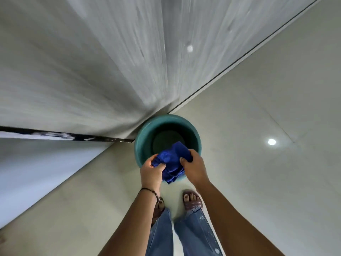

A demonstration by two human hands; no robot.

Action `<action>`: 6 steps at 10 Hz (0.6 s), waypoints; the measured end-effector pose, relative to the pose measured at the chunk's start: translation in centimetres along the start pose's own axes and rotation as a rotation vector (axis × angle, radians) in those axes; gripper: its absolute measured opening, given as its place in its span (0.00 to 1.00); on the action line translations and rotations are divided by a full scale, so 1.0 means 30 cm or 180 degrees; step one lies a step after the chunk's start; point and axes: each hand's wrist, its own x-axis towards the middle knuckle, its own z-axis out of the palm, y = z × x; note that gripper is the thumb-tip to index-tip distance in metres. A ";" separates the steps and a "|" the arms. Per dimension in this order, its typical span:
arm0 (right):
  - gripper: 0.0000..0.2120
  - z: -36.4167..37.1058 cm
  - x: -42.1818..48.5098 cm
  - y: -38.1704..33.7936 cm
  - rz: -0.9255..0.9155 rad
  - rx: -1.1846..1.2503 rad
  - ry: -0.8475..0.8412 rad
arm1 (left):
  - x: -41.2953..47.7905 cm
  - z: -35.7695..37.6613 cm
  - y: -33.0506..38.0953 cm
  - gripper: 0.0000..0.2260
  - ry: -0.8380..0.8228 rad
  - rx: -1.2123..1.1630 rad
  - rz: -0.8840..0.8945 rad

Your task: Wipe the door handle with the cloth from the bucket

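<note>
Tiled floor (pixel 258 108): one bucket (pixel 143 145), one cloth (pixel 172 159), two hands (pixel 195 169).

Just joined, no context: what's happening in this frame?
A person stands over a teal bucket on the floor beside a grey door. Both hands, left hand and right hand, grip a bunched blue cloth above the bucket's near rim. No door handle is in view, so wiping hasn't started.

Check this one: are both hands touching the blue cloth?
Touching. The head view shows the left hand and right hand each pinching an end of the blue cloth above the teal bucket.
</note>
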 end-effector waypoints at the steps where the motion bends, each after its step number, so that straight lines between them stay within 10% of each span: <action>1: 0.12 0.088 0.246 0.109 0.0201 0.0037 0.0025 | 0.261 0.087 -0.084 0.19 0.0125 0.0125 -0.0038; 4: 0.27 0.254 0.629 0.252 0.0411 -0.0130 -0.0284 | 0.666 0.172 -0.195 0.18 0.0146 0.0673 0.0028; 6: 0.25 0.121 0.328 0.141 -0.0179 -0.0464 -0.0185 | 0.357 0.080 -0.101 0.22 -0.0070 0.0537 0.0276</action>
